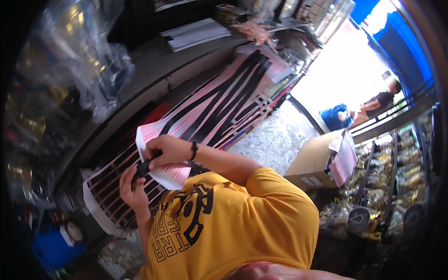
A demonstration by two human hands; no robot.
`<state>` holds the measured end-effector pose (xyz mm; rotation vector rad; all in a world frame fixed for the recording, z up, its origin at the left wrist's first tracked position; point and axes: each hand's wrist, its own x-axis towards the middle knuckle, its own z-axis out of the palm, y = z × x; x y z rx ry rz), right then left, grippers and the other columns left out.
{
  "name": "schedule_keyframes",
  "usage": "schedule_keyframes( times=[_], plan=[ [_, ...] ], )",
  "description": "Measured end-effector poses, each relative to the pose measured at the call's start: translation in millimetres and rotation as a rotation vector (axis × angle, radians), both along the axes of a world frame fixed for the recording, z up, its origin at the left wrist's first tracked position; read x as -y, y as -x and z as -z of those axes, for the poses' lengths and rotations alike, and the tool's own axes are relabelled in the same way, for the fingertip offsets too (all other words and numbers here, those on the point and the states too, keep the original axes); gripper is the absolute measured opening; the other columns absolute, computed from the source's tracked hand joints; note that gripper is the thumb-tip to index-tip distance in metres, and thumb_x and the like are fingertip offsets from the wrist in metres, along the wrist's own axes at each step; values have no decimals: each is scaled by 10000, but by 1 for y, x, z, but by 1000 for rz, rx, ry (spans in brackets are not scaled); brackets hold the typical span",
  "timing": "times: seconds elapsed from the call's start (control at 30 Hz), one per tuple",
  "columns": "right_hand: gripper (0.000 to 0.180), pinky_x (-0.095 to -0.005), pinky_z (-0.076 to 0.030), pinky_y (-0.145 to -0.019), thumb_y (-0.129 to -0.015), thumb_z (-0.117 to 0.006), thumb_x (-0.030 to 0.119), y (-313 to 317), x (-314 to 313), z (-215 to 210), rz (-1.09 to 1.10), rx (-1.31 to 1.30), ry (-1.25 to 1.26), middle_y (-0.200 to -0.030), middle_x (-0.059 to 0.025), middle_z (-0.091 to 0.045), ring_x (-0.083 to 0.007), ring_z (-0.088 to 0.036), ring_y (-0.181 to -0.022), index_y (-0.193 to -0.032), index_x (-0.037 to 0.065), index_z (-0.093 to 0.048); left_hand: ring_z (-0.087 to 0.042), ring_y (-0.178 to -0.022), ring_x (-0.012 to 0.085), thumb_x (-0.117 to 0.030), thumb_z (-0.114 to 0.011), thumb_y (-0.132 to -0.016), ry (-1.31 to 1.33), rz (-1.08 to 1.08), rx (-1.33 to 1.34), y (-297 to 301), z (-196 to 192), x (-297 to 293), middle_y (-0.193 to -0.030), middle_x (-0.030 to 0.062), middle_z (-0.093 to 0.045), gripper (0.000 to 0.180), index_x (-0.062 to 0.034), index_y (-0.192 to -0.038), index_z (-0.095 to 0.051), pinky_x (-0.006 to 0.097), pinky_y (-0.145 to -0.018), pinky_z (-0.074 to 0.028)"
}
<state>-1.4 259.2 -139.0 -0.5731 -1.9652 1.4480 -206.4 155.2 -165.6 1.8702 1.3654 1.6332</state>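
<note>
My right hand (161, 149), with a black band round its wrist, pinches a short black strip (143, 168) between thumb and fingers. From the other side my left hand (132, 185) grips the same strip, its fingers bent. Just under my hands a pink sheet with a curled white edge (173, 176) lies over the work surface. Long black strips (228, 95) spread across the pink-lined sheet (198, 95) beyond my hands. More dark strips with pink lines between them (109, 189) lie beside my left hand.
White papers (196, 35) lie on a ledge behind. Clear plastic bags (88, 56) hang at left above a blue container (56, 249). A cardboard box (310, 161) with pink sheets stands at right, near racks of wrapped goods (396, 182). Another person (378, 103) sits by a blue bag (333, 117).
</note>
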Motion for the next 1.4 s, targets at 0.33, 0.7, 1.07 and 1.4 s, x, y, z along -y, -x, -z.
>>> schedule_keyframes(
  times=[0.33, 0.7, 1.07, 1.4],
  plan=[
    [236, -303, -476, -699, -736, -803, 132, -11, 6, -11, 24, 14, 0, -777, -57, -648, -163, -594, -733, -877, 19, -651, -595, -1078, 245, -8, -698, -846, 69, 118, 71, -11, -5, 4, -1190, 137, -576, 346, 23, -1186, -645, 319, -880, -532],
    [270, -304, -493, -719, -735, -817, 188, -20, 8, -10, 72, 59, -63, -781, -55, -660, -145, -613, -744, -907, 43, -668, -637, -1095, 204, 126, -747, -741, 80, 223, 216, -35, -13, 7, -1254, 158, -618, 623, -6, -1323, -566, 294, -901, -555],
    [226, -263, -507, -751, -762, -805, 58, -21, 11, -10, 29, 40, 119, -828, -36, -674, -102, -610, -772, -924, 1, -658, -644, -1027, 163, 117, -717, -784, 235, 338, 417, -41, -21, 8, -1196, 132, -638, 522, 8, -1278, -589, 271, -872, -569],
    [338, -321, -509, -815, -729, -779, 14, -9, 17, -1, 117, -24, -160, -981, -77, -651, -209, -634, -899, -1046, 39, -666, -625, -1081, 173, 59, -712, -809, 199, 251, 331, -40, -17, 5, -1185, 114, -631, 401, 22, -1197, -618, 283, -861, -596]
  ],
)
